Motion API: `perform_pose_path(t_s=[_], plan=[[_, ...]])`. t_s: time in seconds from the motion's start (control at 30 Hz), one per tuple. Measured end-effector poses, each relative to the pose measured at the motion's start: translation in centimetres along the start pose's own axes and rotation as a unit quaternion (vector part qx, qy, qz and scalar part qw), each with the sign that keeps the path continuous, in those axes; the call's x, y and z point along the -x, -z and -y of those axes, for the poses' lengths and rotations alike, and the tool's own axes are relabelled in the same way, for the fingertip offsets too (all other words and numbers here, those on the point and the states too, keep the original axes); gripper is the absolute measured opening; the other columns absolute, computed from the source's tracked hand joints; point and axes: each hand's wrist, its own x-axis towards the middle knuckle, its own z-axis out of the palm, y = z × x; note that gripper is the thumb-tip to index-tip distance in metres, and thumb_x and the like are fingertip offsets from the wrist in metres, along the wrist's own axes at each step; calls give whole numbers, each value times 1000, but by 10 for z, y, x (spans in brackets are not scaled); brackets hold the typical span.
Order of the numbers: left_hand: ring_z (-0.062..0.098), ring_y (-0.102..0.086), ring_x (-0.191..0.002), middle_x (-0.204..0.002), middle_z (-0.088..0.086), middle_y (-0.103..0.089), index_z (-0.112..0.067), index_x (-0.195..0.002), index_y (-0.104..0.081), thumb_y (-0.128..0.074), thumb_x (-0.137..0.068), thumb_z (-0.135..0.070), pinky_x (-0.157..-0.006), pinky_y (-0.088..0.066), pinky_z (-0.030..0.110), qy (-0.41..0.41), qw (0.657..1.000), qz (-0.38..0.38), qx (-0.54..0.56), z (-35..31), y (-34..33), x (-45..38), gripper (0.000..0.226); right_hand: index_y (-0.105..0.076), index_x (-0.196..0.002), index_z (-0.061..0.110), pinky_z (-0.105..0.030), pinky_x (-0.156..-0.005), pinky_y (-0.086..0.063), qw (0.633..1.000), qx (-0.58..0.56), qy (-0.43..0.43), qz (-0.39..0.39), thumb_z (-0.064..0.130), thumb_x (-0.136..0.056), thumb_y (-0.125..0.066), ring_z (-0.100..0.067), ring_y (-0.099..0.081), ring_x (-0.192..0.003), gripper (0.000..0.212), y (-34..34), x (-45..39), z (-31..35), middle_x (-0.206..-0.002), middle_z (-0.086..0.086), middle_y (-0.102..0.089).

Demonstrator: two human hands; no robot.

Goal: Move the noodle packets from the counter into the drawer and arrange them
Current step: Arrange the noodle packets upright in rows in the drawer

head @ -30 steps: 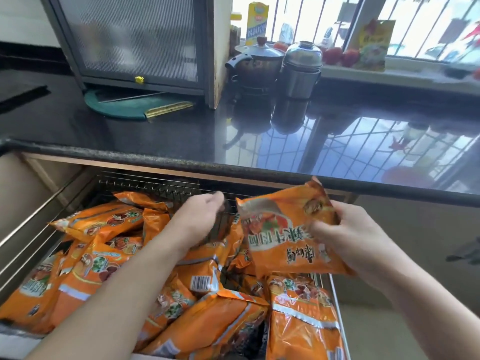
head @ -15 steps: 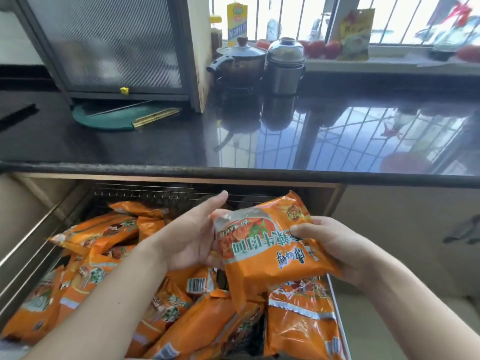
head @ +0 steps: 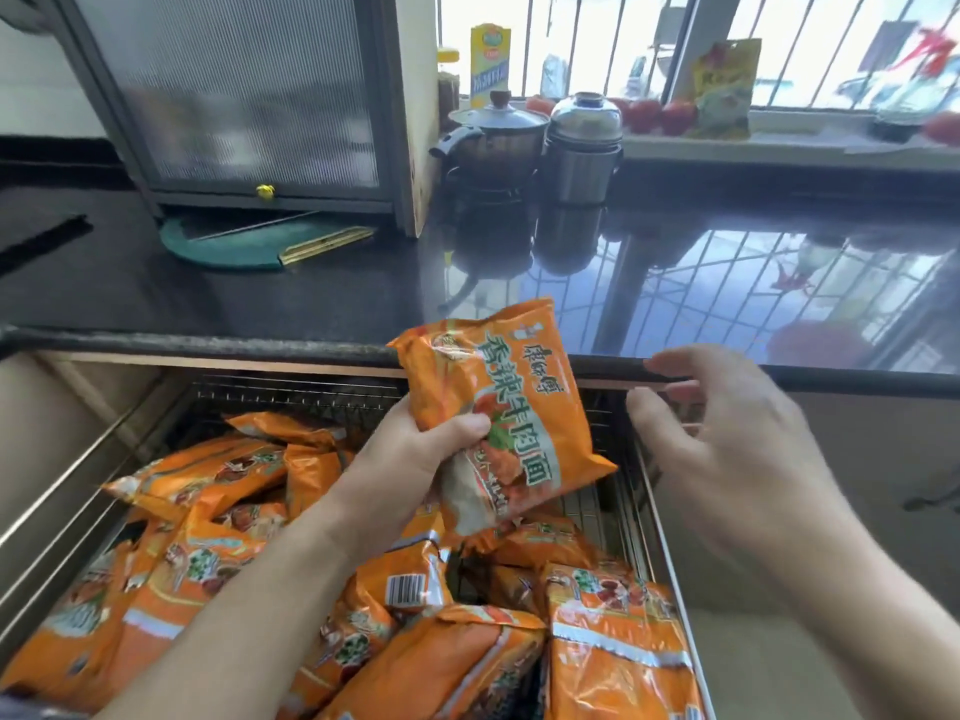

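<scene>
Noodle packet at frame centre, gripped upright by left hand above the drawer; right hand spread, empty; glossy black desk mirrors window bars; lower packets cut off.

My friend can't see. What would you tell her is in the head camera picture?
A left hand holds an orange noodle packet above an open wire drawer piled with more orange packets. The right hand hovers open beside it. Behind is a shiny black counter with two metal pots.
</scene>
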Motion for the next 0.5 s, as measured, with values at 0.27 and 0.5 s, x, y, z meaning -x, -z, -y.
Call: perform_pose_path(t_s=[0.27,0.5], plan=[[32,-72,-111,-121,15,-74,-6,-127,-67,-63,-93,-12,-85,-61,42,-1,998,16,68,15,-23,3,34,-8,-159,43,-35,-123,-14,982,-100,-30,159,58,-78,-76,-12,-4,-155,106,-70,12,10,-166,14,0],[37,-65,-122,-134,20,-67,-4,-136,-60,-64,-96,-16,-99,-57,49,36,987,72,139,12,-15,3,43,-60,-131,4,-44,-86,-62,772,-556,-275,139,36,-100,-56,-27,-76,-101,45,-60,4,-6,-115,-13,-76]])
